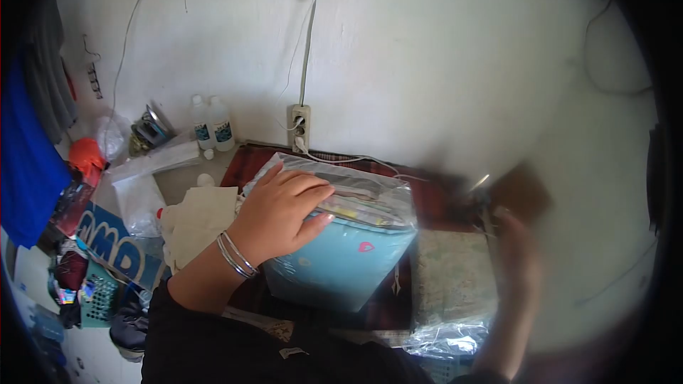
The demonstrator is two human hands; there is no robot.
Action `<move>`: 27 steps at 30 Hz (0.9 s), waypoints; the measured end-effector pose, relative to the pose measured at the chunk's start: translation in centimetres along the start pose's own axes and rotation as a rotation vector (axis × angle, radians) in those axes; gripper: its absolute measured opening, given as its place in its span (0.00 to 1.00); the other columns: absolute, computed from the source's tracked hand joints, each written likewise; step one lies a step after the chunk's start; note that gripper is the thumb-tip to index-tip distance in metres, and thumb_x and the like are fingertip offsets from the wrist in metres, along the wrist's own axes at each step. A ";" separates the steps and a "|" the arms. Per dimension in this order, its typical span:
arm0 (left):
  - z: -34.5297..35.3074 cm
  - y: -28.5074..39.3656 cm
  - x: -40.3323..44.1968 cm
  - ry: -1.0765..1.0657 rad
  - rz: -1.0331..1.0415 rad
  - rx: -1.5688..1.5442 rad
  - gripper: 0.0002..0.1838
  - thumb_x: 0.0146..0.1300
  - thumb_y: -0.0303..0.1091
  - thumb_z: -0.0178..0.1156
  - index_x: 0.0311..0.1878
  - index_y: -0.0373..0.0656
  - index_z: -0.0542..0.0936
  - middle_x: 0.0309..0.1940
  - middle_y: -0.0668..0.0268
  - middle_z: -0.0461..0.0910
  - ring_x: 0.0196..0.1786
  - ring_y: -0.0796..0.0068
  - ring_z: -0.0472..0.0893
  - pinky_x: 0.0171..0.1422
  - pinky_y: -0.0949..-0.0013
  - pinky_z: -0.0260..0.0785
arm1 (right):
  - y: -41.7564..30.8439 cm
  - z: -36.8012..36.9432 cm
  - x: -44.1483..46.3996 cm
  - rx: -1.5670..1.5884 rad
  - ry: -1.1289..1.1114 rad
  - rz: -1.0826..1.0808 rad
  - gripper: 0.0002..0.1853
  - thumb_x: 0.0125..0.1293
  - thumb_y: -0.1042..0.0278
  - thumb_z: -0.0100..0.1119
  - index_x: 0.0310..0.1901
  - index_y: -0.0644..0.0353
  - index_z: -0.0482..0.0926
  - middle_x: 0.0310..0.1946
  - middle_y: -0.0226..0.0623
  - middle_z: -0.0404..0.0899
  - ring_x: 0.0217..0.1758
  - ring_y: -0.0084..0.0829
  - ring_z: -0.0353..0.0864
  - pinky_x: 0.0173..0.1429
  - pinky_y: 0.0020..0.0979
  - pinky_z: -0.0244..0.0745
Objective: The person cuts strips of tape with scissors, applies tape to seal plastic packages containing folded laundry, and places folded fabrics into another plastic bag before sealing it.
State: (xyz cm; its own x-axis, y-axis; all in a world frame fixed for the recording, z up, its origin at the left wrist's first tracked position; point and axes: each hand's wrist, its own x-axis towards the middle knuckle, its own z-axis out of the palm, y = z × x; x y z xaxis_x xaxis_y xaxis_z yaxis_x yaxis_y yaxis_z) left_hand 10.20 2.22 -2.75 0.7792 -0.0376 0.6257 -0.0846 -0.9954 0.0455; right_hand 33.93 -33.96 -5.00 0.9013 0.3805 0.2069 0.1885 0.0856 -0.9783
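Clock directions are taken from the box. The pale wall (427,64) fills the 12 o'clock side. A dark red plaid cloth (435,203) lies under the box (340,270), which is light blue, leans a little, and has clear plastic over its top with thin edges showing beneath. A worn sheet (455,274) lies just beside it, between 3 and 4 o'clock; a blue sign (117,245) is at 9. The left hand (281,210) rests palm down on the plastic at 11, its 4 fingers slightly spread and the thumb apart. The right hand (523,252) is blurred at 3, near a small dark object (475,201); whether its fingers pinch anything, I cannot tell. 2 bottles (213,128) stand between 10 and 11, and the socket (299,126) is at 11.
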 end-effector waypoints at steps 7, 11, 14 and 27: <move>0.2 -2.2 -1.4 0.066 -0.050 -0.202 0.17 0.60 0.42 0.61 0.47 0.41 0.81 0.47 0.62 0.79 0.51 0.61 0.78 0.61 0.53 0.66 | -7.6 19.6 1.1 0.120 -0.719 0.145 0.26 0.69 0.62 0.50 0.66 0.66 0.65 0.18 0.29 0.67 0.22 0.22 0.66 0.27 0.24 0.60; -0.4 -3.2 -1.6 0.060 -0.004 -0.156 0.16 0.59 0.42 0.61 0.45 0.41 0.81 0.44 0.63 0.80 0.49 0.61 0.78 0.60 0.54 0.67 | -8.5 24.8 1.1 0.211 -0.807 0.478 0.29 0.70 0.56 0.49 0.68 0.63 0.61 0.19 0.31 0.71 0.22 0.22 0.67 0.26 0.23 0.61; -0.2 -3.8 -1.8 0.127 0.038 -0.155 0.15 0.58 0.41 0.62 0.44 0.41 0.81 0.42 0.63 0.80 0.47 0.62 0.79 0.59 0.56 0.66 | -7.7 25.2 1.2 0.291 -0.917 0.605 0.31 0.70 0.51 0.48 0.69 0.61 0.60 0.20 0.32 0.73 0.21 0.22 0.66 0.25 0.23 0.60; 0.4 -3.7 -1.9 0.143 0.031 -0.158 0.14 0.57 0.42 0.62 0.39 0.42 0.79 0.34 0.62 0.79 0.42 0.63 0.79 0.60 0.50 0.65 | -7.1 22.6 1.4 0.124 -0.726 0.783 0.32 0.74 0.42 0.35 0.64 0.61 0.65 0.13 0.28 0.68 0.13 0.22 0.62 0.19 0.23 0.60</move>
State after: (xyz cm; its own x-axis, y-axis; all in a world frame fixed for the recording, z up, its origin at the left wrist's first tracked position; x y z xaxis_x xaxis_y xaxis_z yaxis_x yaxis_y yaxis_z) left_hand 9.34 5.93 -4.41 0.6797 -0.0435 0.7322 -0.2119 -0.9673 0.1392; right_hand 25.10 -13.25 2.36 0.2993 0.8225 -0.4837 -0.4189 -0.3422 -0.8411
